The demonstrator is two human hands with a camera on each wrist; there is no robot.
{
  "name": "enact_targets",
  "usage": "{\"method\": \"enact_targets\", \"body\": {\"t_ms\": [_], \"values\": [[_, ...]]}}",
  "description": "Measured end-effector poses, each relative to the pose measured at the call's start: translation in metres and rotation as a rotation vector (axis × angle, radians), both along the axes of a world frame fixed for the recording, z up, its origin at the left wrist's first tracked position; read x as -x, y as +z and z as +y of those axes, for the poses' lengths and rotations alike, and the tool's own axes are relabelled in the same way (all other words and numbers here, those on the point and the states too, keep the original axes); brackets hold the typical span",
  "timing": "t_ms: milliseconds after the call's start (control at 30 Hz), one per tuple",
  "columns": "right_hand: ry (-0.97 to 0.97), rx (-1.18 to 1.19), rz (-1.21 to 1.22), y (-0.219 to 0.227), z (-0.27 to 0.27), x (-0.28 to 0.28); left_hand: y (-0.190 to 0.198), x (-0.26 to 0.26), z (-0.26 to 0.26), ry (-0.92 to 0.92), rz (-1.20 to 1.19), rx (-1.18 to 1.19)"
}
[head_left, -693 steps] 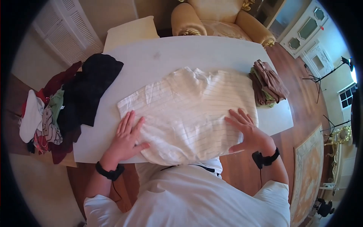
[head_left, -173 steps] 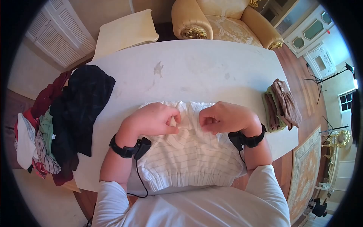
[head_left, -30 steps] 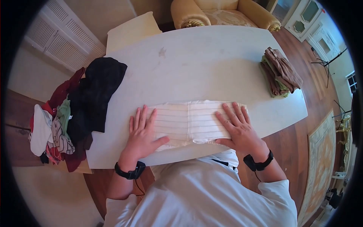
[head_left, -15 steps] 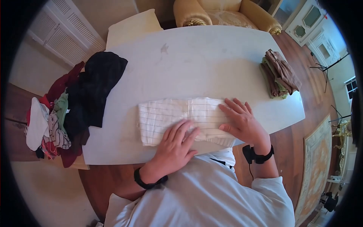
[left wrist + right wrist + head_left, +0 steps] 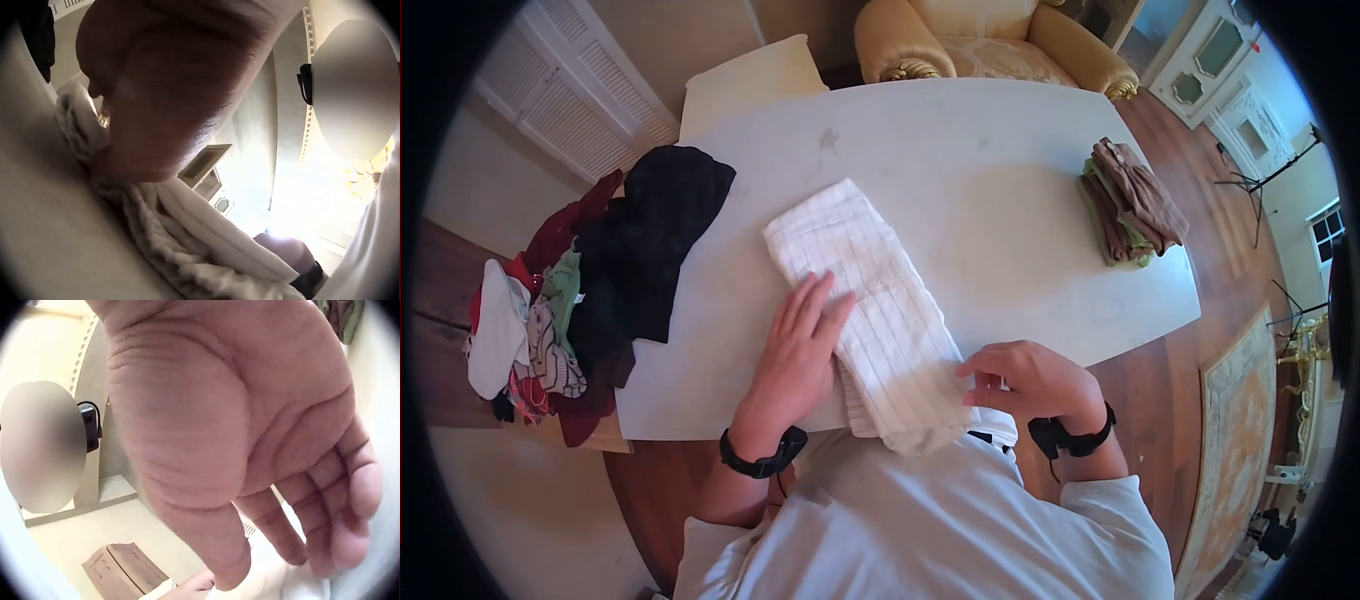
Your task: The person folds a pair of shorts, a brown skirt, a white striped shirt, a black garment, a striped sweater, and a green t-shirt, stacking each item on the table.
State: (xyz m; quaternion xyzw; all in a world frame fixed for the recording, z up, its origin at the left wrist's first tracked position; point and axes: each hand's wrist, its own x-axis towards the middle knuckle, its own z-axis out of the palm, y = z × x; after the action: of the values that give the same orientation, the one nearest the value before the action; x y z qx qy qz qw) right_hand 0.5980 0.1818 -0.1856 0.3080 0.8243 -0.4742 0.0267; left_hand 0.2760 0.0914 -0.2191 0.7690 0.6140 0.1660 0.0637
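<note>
A folded white striped garment (image 5: 880,310) lies slantwise at the table's near edge, its lower end against the person's shirt. The left hand (image 5: 795,350) lies along its left side, fingers over the cloth; in the left wrist view the hand (image 5: 169,94) touches the garment's layered edge (image 5: 187,237), its fingertips mostly hidden. Beside the garment's lower right edge is the right hand (image 5: 1035,380), fingers loosely bent. The right wrist view shows its palm (image 5: 250,425), with nothing held and the fingers partly curled above the white cloth.
Dark, red, green and white clothes (image 5: 640,240) are heaped at the table's left edge. A stack of brown and green folded clothes (image 5: 1135,205) sits at the right edge of the white table (image 5: 1040,200). An armchair (image 5: 990,45) stands beyond.
The garment, flat across the table half a second ago, has turned lengthwise at a slant. The left hand has moved left and up; the right hand has moved down, its fingers now bent.
</note>
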Motion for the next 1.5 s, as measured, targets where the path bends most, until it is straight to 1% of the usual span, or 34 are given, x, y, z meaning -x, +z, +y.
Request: {"method": "enact_targets", "body": {"t_ms": [33,133,167,267,367,467,733,833,933,1033,1067,1167,1267,1367,1467,1500], "values": [[-0.025,-0.006,0.029,0.005,0.002,0.006,-0.003,0.001,-0.003,-0.057,-0.075,0.007],[-0.16,-0.354,0.386,-0.016,0.009,0.027,0.001,0.0,-0.011,-0.095,-0.186,0.09],[-0.158,-0.362,0.309,-0.008,0.01,0.034,0.001,0.0,-0.012,-0.097,-0.199,0.095],[-0.044,-0.505,0.459,-0.029,0.014,0.051,-0.006,0.002,-0.015,-0.096,-0.206,0.097],[0.046,-0.472,0.386,-0.033,0.012,0.056,-0.011,-0.001,-0.02,-0.084,-0.175,0.098],[0.101,-0.535,0.331,-0.042,0.007,0.053,-0.011,-0.004,-0.028,-0.083,-0.177,0.118],[0.049,-0.609,0.29,-0.058,-0.021,0.046,-0.01,-0.018,-0.052,-0.072,-0.193,0.117],[0.03,-0.635,0.285,-0.063,-0.031,0.041,-0.02,-0.027,-0.061,-0.043,-0.17,0.052],[0.008,-0.669,0.251,-0.064,-0.046,0.038,-0.028,-0.034,-0.067,-0.001,-0.038,-0.006],[-0.002,-0.657,0.207,-0.066,-0.058,0.032,-0.035,-0.037,-0.071,-0.001,-0.139,-0.12],[-0.004,-0.644,0.193,-0.067,-0.062,0.03,-0.037,-0.038,-0.072,0.001,-0.125,-0.131],[-0.016,-0.658,0.199,-0.062,-0.075,0.027,-0.041,-0.037,-0.074,-0.007,-0.099,-0.173],[0.058,-0.543,0.371,-0.058,-0.069,0.017,-0.045,-0.036,-0.076,-0.028,-0.107,-0.204],[-0.113,-0.59,0.43,-0.07,-0.065,0.003,-0.045,-0.037,-0.076,-0.042,-0.095,-0.202],[-0.183,-0.728,0.288,-0.067,-0.068,0.001,-0.045,-0.037,-0.076,-0.058,-0.081,-0.205],[-0.186,-0.732,0.314,-0.069,-0.069,0.002,-0.046,-0.037,-0.076,-0.059,-0.09,-0.208]]}}
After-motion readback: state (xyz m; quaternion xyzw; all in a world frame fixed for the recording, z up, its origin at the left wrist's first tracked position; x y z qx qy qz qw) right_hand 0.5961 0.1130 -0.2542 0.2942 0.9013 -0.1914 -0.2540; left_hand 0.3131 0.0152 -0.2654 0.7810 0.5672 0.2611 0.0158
